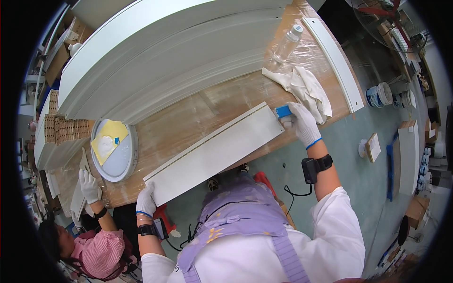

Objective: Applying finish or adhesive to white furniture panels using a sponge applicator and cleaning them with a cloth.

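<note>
A long white board (222,153) with a narrow brown groove along its far edge lies slantwise across the near edge of the table. My left hand (146,202), in a white glove, grips its left end, thumb on top and the other fingers mostly hidden. Beyond the board's right end, my right hand (304,123), gloved as well, pinches a small blue flat piece (283,111) against or just beside that end; whether it touches cannot be made out. Just past this hand lies a crumpled white cloth (304,89).
Stacked white panels (188,56) fill the table's far side. A round lid (115,167) holding yellow paper and white paste sits left. A clear bottle (287,45) and a narrow white strip (332,63) are at far right. A co-worker's gloved hand (88,186) works at the left.
</note>
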### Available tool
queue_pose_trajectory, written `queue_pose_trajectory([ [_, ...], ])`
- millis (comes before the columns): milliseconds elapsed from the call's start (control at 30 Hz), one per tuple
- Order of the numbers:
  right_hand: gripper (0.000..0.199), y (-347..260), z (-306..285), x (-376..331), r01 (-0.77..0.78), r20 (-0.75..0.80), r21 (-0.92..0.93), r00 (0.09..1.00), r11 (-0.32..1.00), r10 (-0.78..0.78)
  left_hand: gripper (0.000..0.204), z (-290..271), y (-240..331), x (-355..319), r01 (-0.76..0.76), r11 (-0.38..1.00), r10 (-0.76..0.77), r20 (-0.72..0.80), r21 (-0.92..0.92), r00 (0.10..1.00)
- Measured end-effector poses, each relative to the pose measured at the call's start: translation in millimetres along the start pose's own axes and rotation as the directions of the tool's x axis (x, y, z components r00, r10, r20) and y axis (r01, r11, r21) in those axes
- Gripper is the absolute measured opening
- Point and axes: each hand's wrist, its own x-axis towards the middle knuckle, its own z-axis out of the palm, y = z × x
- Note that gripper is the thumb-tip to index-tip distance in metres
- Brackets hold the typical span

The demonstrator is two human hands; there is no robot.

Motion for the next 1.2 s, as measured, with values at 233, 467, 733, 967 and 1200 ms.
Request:
queue_pose_trajectory([
  [233,0.042,-11,32,33,-0.328,0.177,0.254,0.941,0.91,0.29,0.034,-20,-18,6,-0.07,0.998,0.07,-0.012,0.005,0.997],
  [467,0.039,-13,37,30,-0.281,0.099,0.131,0.958,0.951,0.269,0.033,5,-6,-29,-0.204,0.975,0.203,0.023,0.086,0.979],
  [733,0.046,-41,-1,-23,-0.052,0.41,0.35,0.906,0.935,-0.103,0.02,7,47,-129,-0.588,0.794,0.59,0.039,0.154,0.807],
  [967,0.048,53,-43,-32,-0.283,0.268,0.431,0.947,0.857,0.177,0.022,2,25,-137,-0.81,0.001,0.905,0.344,0.587,0.25],
  [1200,0.045,31,50,-74,-0.201,0.337,0.684,0.94,0.702,-0.059,0.1,4,-6,-132,-0.813,0.575,0.814,0.03,0.089,0.58],
])
